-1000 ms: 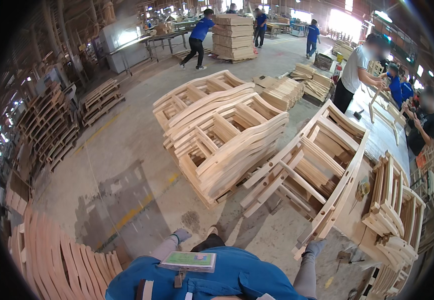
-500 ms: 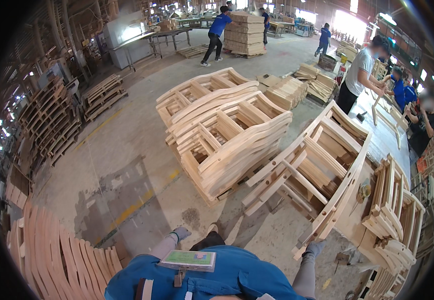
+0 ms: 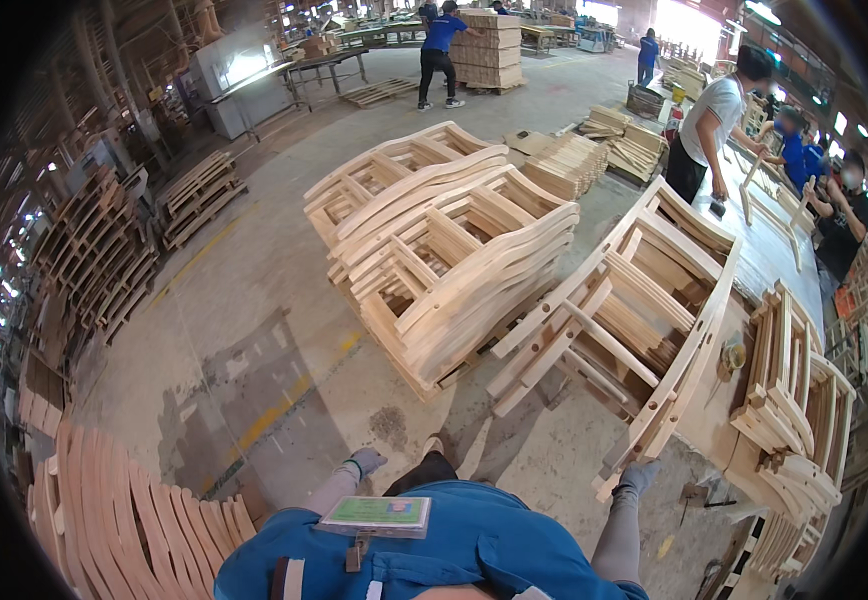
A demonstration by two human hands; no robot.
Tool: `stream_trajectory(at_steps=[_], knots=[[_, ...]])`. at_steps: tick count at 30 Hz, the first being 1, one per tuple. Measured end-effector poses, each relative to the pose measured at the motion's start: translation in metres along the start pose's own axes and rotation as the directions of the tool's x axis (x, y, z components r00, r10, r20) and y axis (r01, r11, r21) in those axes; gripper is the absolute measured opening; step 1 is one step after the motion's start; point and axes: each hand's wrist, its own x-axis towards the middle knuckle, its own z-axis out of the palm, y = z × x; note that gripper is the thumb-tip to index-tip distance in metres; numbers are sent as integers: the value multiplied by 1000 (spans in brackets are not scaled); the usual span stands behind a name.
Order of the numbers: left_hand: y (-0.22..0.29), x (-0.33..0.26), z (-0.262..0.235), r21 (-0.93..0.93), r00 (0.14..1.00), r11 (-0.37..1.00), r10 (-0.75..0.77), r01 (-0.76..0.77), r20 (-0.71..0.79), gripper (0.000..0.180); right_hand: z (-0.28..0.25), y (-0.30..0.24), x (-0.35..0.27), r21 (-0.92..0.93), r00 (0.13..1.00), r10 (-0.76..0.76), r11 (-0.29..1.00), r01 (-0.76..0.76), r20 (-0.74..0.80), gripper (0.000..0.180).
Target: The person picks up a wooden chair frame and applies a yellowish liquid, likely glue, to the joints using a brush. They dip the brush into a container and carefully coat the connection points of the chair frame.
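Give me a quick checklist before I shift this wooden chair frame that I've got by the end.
1. Right hand on the lower end of the leaning chair frame: ok, gloved hand is at the rail's end.
2. Grip closed around the rail: cannot tell, fingers are too small to see.
3. Left hand free: ok, it holds nothing and hangs by the side.
4. Floor to the left free of stacks: ok, bare concrete.
5. Stacked frames apart from the held frame: not ok, they lie right beside it.
6. Co-worker in the white shirt clear of the frame's top: cannot tell.
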Motion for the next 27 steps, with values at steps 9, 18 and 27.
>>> stream_trajectory(at_steps=[9, 18, 27], knots=[[-3, -6, 2, 7, 999, 1000, -6, 6, 46, 44, 5, 6, 1, -1, 999, -26, 1000, 26, 22, 41], [-5, -4, 3, 67, 999, 998, -9, 7, 38, 44, 9, 3, -1, 47, 994, 5, 999, -11, 108, 41], [-3, 2, 1, 48, 962, 964, 257, -262, 88, 32, 3, 3, 5, -42, 994, 107, 993, -107, 0, 36]])
